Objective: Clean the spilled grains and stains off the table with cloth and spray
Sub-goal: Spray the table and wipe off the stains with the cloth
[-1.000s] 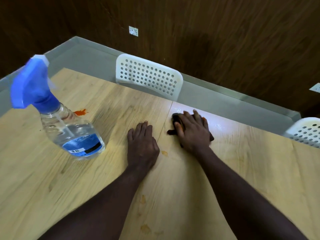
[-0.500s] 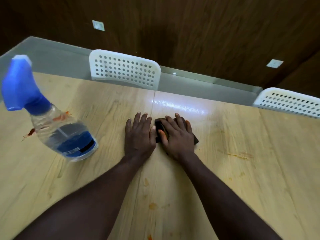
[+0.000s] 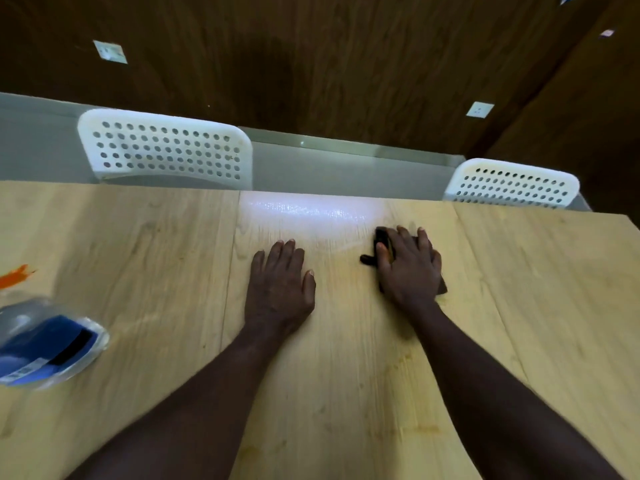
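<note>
Two white perforated chairs (image 3: 166, 150) (image 3: 512, 183) sit past the fingertips, behind the far edge of the light wood table (image 3: 536, 306). Spray bottle (image 3: 45, 344), blurred, clear with blue label, stands well left of the left hand (image 3: 278, 292), cut off by the frame edge. Left hand flat on table, palm down, fingers together, holding nothing. Right hand (image 3: 408, 268) flat, fingers spread, pressing a dark cloth (image 3: 381, 242) to the table; cloth pokes out beyond the fingertips and thumb. Orange stain (image 3: 15, 275) far left of the fingers, above the bottle.
</note>
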